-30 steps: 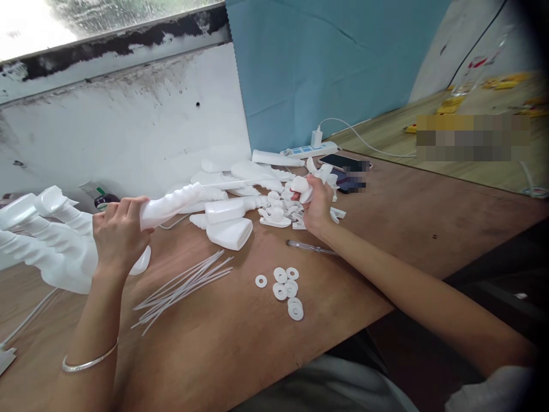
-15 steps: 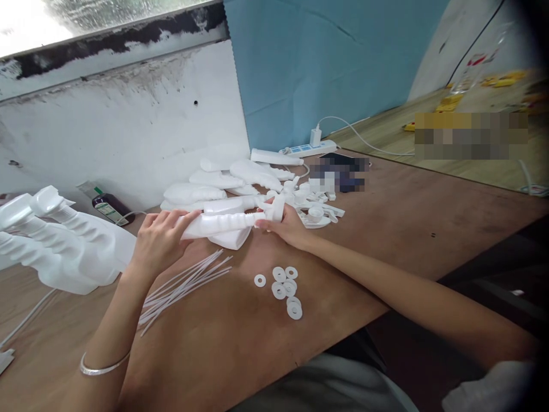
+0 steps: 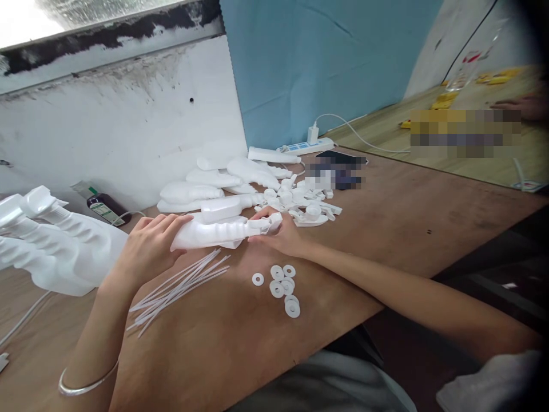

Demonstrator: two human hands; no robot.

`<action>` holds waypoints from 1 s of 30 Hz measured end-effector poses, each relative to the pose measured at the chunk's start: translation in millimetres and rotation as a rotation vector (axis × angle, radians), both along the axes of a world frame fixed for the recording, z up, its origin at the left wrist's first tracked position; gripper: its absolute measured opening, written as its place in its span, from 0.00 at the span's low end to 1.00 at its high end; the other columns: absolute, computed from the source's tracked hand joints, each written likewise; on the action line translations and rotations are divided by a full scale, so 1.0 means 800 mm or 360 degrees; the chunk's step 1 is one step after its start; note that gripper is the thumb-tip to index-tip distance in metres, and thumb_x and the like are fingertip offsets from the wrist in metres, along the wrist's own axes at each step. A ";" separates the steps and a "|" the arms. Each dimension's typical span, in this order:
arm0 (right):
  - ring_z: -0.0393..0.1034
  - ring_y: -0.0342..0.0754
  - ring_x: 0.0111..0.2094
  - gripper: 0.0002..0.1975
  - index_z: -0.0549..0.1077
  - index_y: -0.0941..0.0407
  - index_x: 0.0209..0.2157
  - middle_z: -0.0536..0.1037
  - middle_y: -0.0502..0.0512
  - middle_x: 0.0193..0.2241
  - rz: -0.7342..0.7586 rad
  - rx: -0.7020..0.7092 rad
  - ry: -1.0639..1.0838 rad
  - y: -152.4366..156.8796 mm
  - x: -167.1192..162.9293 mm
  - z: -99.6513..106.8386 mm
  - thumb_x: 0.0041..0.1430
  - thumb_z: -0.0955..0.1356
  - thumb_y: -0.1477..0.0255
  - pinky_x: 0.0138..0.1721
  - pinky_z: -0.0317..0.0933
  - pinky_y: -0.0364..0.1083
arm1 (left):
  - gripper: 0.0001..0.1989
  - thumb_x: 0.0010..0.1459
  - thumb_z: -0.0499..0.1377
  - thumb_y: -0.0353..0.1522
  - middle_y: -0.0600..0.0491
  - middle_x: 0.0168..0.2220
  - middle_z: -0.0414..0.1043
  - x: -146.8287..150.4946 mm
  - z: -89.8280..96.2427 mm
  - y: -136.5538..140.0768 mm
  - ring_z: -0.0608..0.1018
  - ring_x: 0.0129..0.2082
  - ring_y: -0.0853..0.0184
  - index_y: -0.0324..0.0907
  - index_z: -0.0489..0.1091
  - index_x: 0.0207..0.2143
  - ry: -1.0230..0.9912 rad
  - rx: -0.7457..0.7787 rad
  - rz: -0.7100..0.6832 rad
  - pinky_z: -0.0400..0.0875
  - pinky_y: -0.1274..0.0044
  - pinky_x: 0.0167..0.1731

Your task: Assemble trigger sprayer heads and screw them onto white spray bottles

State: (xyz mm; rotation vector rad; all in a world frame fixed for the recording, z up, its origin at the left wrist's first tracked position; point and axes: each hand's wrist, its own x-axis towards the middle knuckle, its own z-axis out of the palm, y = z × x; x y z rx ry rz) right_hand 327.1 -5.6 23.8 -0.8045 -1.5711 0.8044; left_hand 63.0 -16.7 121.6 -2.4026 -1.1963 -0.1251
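White washers [image 3: 281, 292]: nearest, loose on the tabletop.
Left hand [image 3: 152, 246]: fingers curled over the bottle's wide end, gripping it.
Ribbed white bottle [image 3: 214, 234]: sideways between both hands, neck toward the right fingers.
Right hand [image 3: 281, 233]: fingers gripping a white plastic head [image 3: 273, 222] at the neck.

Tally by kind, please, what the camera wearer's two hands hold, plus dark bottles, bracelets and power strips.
White ribbed plastic bottle, in left hand: 1
White plastic head piece, in right hand: 1
Dark bottle with green cap: 1
Thin silver-coloured bracelet: 1
White long power strip: 1
Total: 5
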 end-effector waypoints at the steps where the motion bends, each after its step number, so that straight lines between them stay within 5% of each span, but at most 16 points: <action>1: 0.67 0.43 0.23 0.13 0.70 0.54 0.31 0.73 0.47 0.23 0.0019 -0.0059 -0.0002 -0.001 0.000 0.000 0.42 0.73 0.67 0.22 0.60 0.41 | 0.21 0.53 0.56 0.33 0.49 0.46 0.70 0.000 0.000 0.000 0.71 0.45 0.57 0.45 0.59 0.50 -0.0004 -0.0002 -0.0013 0.60 0.67 0.43; 4: 0.64 0.41 0.16 0.11 0.68 0.55 0.27 0.70 0.44 0.15 0.0069 -0.0202 0.0068 -0.003 0.001 0.001 0.45 0.71 0.66 0.17 0.56 0.39 | 0.20 0.54 0.55 0.34 0.49 0.46 0.70 0.000 -0.001 0.000 0.71 0.45 0.57 0.44 0.60 0.50 0.0005 -0.0003 -0.0063 0.60 0.67 0.44; 8: 0.67 0.42 0.16 0.13 0.66 0.55 0.28 0.72 0.45 0.17 0.0083 -0.0318 0.0165 -0.001 0.000 0.000 0.45 0.71 0.65 0.16 0.58 0.40 | 0.20 0.54 0.55 0.34 0.48 0.46 0.70 0.000 -0.002 -0.001 0.71 0.45 0.56 0.43 0.60 0.50 -0.0006 0.0042 -0.0085 0.59 0.66 0.44; 17: 0.68 0.46 0.31 0.22 0.67 0.55 0.33 0.72 0.49 0.31 0.0075 -0.0162 0.0021 0.001 -0.003 0.001 0.34 0.75 0.65 0.28 0.63 0.43 | 0.20 0.52 0.57 0.32 0.48 0.47 0.70 -0.002 -0.002 0.003 0.71 0.45 0.57 0.43 0.61 0.49 0.0043 0.0046 0.0014 0.60 0.66 0.44; 21: 0.68 0.50 0.38 0.24 0.65 0.54 0.38 0.72 0.54 0.38 0.0203 -0.0149 0.0020 -0.005 -0.002 0.005 0.38 0.74 0.66 0.35 0.65 0.47 | 0.20 0.52 0.57 0.33 0.49 0.46 0.70 -0.004 0.000 0.002 0.71 0.44 0.56 0.43 0.61 0.48 0.0019 0.0079 0.0017 0.61 0.66 0.42; 26: 0.69 0.49 0.33 0.23 0.65 0.54 0.37 0.73 0.52 0.34 0.0039 -0.0254 0.0040 -0.005 -0.004 -0.001 0.39 0.74 0.64 0.30 0.65 0.47 | 0.20 0.52 0.57 0.33 0.49 0.45 0.71 -0.003 0.000 0.000 0.72 0.43 0.56 0.44 0.61 0.48 -0.0004 0.0107 -0.0027 0.61 0.66 0.41; 30: 0.71 0.46 0.25 0.20 0.64 0.55 0.35 0.74 0.50 0.27 0.0138 -0.0440 0.0227 -0.001 -0.006 -0.004 0.43 0.72 0.62 0.23 0.63 0.44 | 0.19 0.53 0.57 0.33 0.49 0.44 0.71 0.000 -0.002 0.000 0.72 0.42 0.56 0.44 0.60 0.48 -0.0001 0.0128 -0.0052 0.62 0.66 0.41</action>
